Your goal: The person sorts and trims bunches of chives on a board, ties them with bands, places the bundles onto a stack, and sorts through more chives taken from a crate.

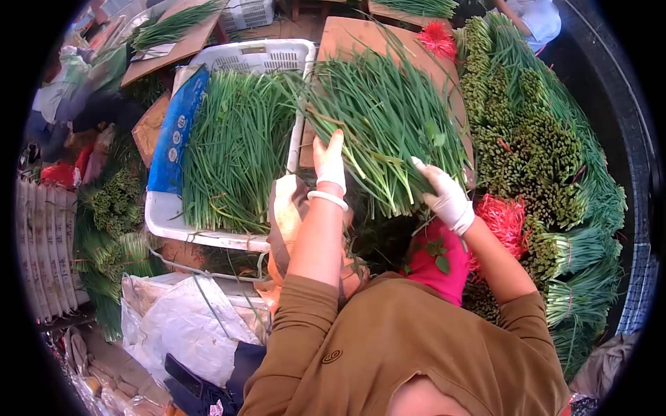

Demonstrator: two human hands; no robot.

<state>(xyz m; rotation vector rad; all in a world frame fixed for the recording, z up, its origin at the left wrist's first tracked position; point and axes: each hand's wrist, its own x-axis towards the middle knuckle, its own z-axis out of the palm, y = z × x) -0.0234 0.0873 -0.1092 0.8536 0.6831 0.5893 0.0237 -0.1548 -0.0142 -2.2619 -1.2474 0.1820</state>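
Your brown shirt [409, 333] fills the near foreground as your hands flank loose greens [392, 111] on the tabletop [347, 35], seemingly to keep the stalks aligned. Your left hand [329, 159] meets their near-left edge, your right hand [447, 197] their near-right side; whether either hand's fingers close around stalks cannot be told. At left, a white crate [154, 218] likely keeps another batch [239, 152] contained. Your pile's slim, deep-green leaves fan farther away, paling toward the near stem ends.
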